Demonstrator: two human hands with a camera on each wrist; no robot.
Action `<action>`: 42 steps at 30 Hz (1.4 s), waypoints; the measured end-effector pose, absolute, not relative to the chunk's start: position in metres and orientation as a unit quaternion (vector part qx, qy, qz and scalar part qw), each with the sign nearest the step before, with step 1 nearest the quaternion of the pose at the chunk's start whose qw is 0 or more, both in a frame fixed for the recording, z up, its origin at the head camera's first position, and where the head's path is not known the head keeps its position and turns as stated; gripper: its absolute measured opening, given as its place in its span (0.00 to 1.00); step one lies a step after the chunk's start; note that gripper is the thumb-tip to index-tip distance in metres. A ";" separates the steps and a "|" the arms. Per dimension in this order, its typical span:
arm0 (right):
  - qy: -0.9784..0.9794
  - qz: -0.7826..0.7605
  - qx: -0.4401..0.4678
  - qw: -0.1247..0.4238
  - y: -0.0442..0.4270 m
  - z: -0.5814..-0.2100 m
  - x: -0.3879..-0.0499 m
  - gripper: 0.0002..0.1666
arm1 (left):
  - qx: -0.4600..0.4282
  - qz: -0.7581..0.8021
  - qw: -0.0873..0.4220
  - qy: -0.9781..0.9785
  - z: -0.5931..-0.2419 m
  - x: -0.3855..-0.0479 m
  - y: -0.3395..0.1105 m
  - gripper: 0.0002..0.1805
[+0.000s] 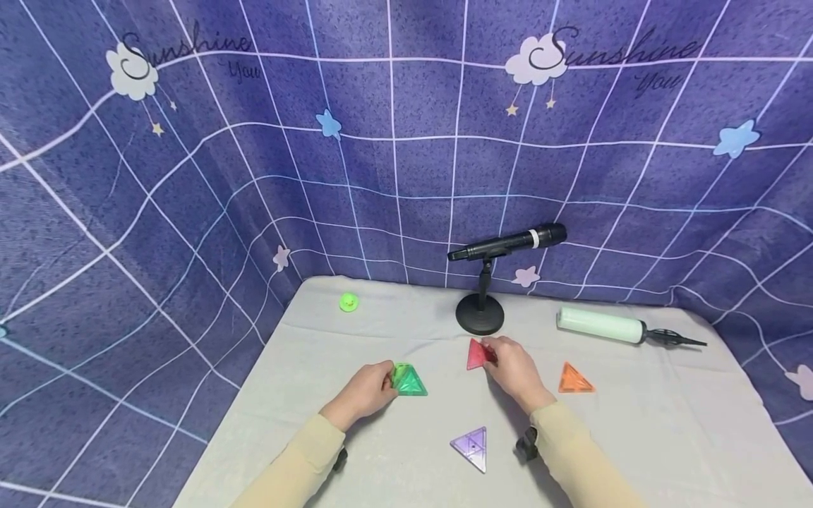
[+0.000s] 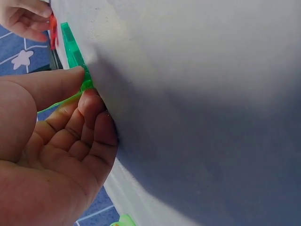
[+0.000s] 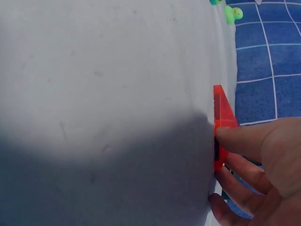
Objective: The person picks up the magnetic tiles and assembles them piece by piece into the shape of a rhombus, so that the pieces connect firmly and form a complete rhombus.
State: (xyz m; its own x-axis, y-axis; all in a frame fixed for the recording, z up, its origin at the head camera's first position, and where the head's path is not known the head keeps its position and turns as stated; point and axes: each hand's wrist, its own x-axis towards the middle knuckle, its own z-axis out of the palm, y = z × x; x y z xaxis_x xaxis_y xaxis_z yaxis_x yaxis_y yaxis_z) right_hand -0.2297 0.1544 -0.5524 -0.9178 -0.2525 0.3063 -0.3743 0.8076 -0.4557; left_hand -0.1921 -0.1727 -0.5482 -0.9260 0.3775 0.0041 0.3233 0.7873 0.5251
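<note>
Five coloured triangles at least on the pale-covered desk [image 1: 406, 469], two of them at my fingers. My left grip [image 1: 362, 391] pinches the left side of a green triangle [image 1: 411, 383], thumb on one face, fingers curled behind. A lime triangle [image 1: 399, 370] shows at its back edge, partly covered by the green one and by my fingertips.

My right grip [image 1: 516, 368], farther forward, holds a red triangle [image 1: 475, 355] by its right side, pinched at the edge by the thumb, just in front of the microphone's base. Cannot tell whether its lower edge touches the cloth. Red and green well apart.

Purple triangle [image 1: 472, 447] lies flat between my forearms, nearer me, one corner to the left. Orange triangle [image 1: 575, 379] flat, right of my right grip.

Far side: black microphone [image 1: 508, 243], tilted, higher to the right, on its stand with a round base [image 1: 480, 315]. Pale green pump [image 1: 600, 325] on its side at right, dark nozzle outward. Small green duck [image 1: 348, 302] at far left. Purple-blue gridded cloth [image 1: 419, 166] hangs behind.
</note>
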 end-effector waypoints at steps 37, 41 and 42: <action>-0.951 0.224 0.200 0.076 0.148 -0.549 -0.217 0.07 | 0.190 0.275 0.052 0.941 -0.550 -0.191 -0.174 0.12; -0.945 0.237 0.204 0.098 0.143 -0.551 -0.216 0.12 | 0.187 0.277 0.055 0.941 -0.547 -0.191 -0.173 0.11; -0.942 0.243 0.206 0.104 0.141 -0.553 -0.216 0.14 | 0.186 0.277 0.056 0.941 -0.547 -0.191 -0.173 0.11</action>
